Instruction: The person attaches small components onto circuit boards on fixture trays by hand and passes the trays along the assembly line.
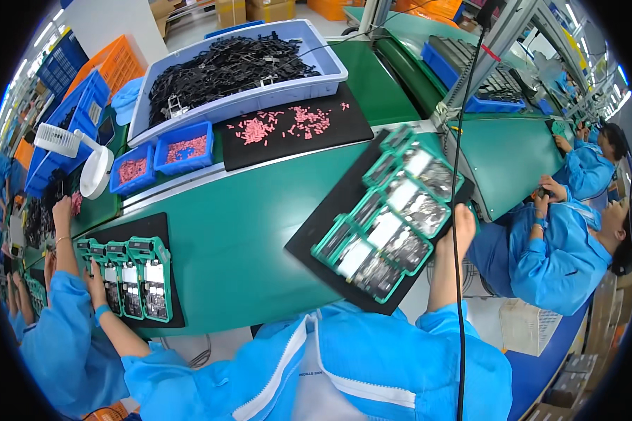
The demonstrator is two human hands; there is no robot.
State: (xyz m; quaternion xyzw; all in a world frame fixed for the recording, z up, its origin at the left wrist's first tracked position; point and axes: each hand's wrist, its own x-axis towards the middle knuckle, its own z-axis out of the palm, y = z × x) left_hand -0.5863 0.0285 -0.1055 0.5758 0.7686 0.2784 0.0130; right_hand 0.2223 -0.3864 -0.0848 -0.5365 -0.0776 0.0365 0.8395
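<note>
My right hand [457, 237] grips the right edge of a black board [316, 242], which is tilted up over the front of the bench. On it sits a row of green frames [361, 242] with circuit boards and white and silver parts inside. At the left, my left hand [97, 286] closes on the near left edge of a second black board [174, 309], its fingers partly hidden. Several more green frames [142, 245] stand side by side on that board, holding similar circuit boards.
Behind lies a black mat [344, 123] with scattered pink pieces [256, 129]. Two small blue bins [184, 167] of pink bits stand beside it, below a large grey tub [330, 81] of black plastic parts. A white fan [95, 172] and a co-worker's arm [64, 235] are left. A black cable [459, 281] hangs at right.
</note>
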